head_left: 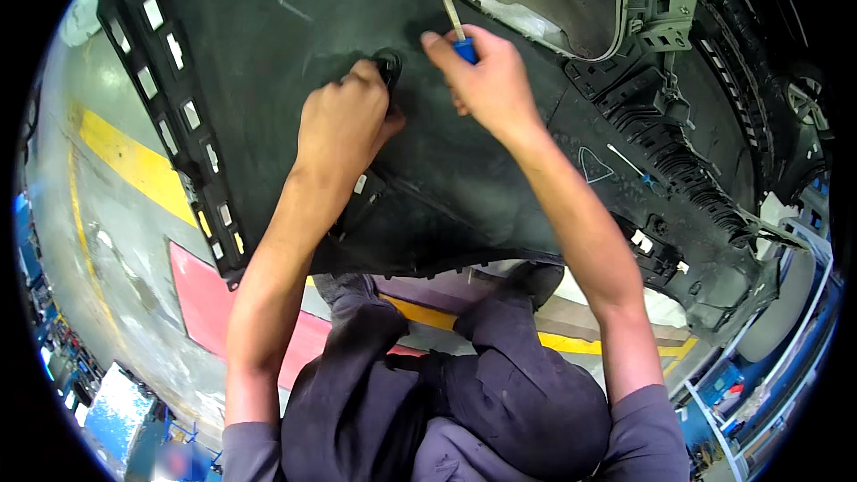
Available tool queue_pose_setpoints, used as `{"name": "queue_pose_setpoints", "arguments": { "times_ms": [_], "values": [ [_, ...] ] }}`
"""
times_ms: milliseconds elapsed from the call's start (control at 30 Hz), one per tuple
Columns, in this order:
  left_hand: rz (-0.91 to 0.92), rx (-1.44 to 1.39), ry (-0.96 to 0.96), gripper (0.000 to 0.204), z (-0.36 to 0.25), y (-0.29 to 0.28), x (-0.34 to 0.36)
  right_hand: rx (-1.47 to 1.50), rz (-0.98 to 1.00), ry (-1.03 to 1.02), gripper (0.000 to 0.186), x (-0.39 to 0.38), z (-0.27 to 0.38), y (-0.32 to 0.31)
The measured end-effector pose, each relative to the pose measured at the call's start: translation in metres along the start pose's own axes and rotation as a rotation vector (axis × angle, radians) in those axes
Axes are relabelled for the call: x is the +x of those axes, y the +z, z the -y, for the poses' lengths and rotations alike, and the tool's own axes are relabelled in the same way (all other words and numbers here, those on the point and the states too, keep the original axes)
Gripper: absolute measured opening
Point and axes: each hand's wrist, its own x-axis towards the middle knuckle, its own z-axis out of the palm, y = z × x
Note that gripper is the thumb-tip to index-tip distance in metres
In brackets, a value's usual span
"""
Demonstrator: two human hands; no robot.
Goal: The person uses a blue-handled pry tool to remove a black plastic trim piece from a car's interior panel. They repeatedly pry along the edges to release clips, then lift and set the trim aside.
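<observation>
A large black plastic car bumper [428, 152] lies in front of me, its slotted edge running down the left. My left hand [344, 120] is closed at a small round black fitting [390, 64] on the panel; its fingertips are partly hidden, so what they pinch is unclear. Gripped in my right hand [489, 80] is a blue-handled tool [463, 49] with a long, pale, narrow shaft that points away from me. The tool's far end is blurred, so its exact kind cannot be told.
A screwdriver [636, 168] with a blue handle lies on the bumper at right, near a drawn triangle [594, 165]. Grey-green brackets [669, 0] stand at the far right. Metal racking [714, 419] is at lower right. The floor [134, 241] has yellow and red markings.
</observation>
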Motion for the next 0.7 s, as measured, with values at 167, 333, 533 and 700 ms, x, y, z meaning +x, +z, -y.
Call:
{"name": "queue_pose_setpoints", "arguments": {
  "times_ms": [167, 333, 533, 700],
  "values": [
    [-0.013, 0.001, -0.052, 0.053, 0.000, 0.011, -0.002, -0.184, 0.034, -0.015, 0.053, 0.010, 0.012, 0.019],
    [-0.061, -0.042, 0.007, 0.058, 0.005, 0.017, -0.002, -0.600, 0.103, -0.147, 0.065, 0.019, 0.028, 0.022],
    [-0.190, -0.042, 0.039, 0.068, 0.008, 0.024, -0.004, -0.480, 0.187, -0.022, 0.070, 0.034, 0.027, 0.014],
    [-0.220, -0.094, 0.088, 0.061, 0.013, 0.030, -0.008, -0.353, 0.149, 0.114, 0.065, 0.027, 0.025, 0.020]
  ]
}}
